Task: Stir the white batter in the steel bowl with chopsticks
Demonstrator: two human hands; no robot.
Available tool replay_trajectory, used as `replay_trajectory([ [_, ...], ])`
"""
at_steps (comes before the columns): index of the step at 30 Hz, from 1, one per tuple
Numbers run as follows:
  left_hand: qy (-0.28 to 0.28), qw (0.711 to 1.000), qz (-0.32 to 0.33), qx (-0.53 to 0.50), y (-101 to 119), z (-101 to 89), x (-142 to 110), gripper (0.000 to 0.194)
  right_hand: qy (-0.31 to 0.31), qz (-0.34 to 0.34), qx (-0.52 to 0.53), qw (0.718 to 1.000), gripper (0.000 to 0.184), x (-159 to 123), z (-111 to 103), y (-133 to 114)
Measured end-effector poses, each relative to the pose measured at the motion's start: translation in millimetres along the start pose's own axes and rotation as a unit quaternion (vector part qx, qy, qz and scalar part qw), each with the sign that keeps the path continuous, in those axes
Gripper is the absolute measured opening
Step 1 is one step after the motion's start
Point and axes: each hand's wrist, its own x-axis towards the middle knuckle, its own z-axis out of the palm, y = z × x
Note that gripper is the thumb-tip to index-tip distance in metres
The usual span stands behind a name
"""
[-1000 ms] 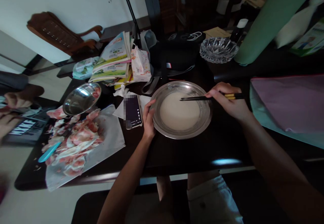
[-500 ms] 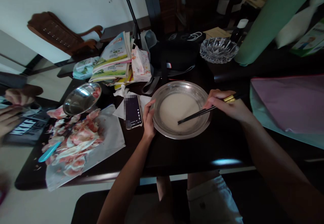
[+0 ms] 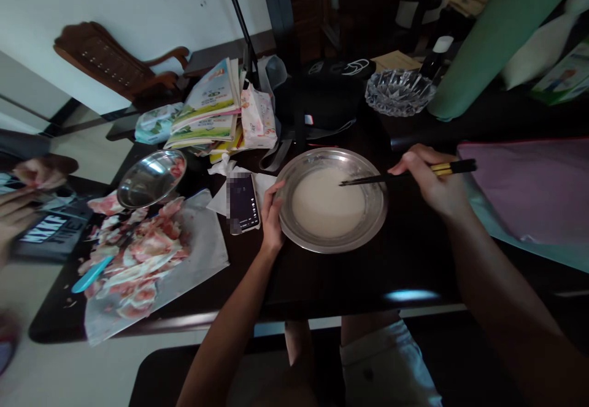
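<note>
Your right hand is gripping the slim black gold-banded chopsticks, now sweeping their tips farther from you, stirring the milky-white liquid; your left hand is holding the round silvery metal bowl on the dark glossy table.

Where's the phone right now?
In the head view, the phone lies left of centre on the dark table, between the left hand on the metal bowl of whitish liquid and the heap of raw meat.
</note>
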Motion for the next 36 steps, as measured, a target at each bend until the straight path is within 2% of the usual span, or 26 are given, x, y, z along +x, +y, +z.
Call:
replay_trajectory([
  [2,0.003,1.000,-0.003,0.005,0.4,0.2,-0.2,0.038,0.027,0.018,0.043,0.999,0.048,0.6,-6.8,0.5],
  [4,0.005,1.000,-0.003,0.010,1.3,0.4,-0.4,0.039,0.024,0.038,0.091,0.995,0.048,0.7,-11.2,-0.1],
  [9,0.006,1.000,0.002,0.025,2.2,-0.8,-0.5,0.039,-0.077,0.070,0.136,0.985,0.049,-1.2,-8.1,-7.5],
  [14,-0.005,1.000,-0.004,0.013,1.2,-1.4,-0.1,0.040,-0.171,0.008,0.076,0.982,0.040,-4.3,10.6,-12.4],
  [17,0.000,1.000,0.006,0.013,2.2,-0.6,0.0,0.039,-0.194,-0.030,0.048,0.979,0.031,-6.4,23.4,-10.5],
  [22,0.000,1.000,-0.008,0.006,2.9,0.1,-0.4,0.038,-0.151,-0.058,0.005,0.987,0.023,-6.8,31.3,-5.5],
  [25,-0.002,1.000,-0.015,-0.004,0.8,0.0,-0.8,0.036,-0.102,-0.053,-0.018,0.993,0.023,-4.3,23.9,-3.3],
  [28,0.000,1.000,-0.010,-0.008,-0.7,0.0,-0.9,0.035,-0.035,-0.022,-0.025,0.999,0.031,-2.0,11.3,-2.2],
  [32,0.003,1.000,-0.009,0.000,0.6,0.1,-0.7,0.036,0.031,0.020,0.037,0.999,0.045,-0.2,-4.2,-1.9],
  [34,0.001,1.000,-0.006,0.006,1.5,-0.1,-0.6,0.037,0.028,0.042,0.093,0.994,0.048,0.2,-9.0,-2.2],
  [36,-0.003,1.000,-0.010,0.010,1.9,-0.5,-0.6,0.038,-0.002,0.062,0.138,0.988,0.049,0.2,-10.9,-3.8],
])
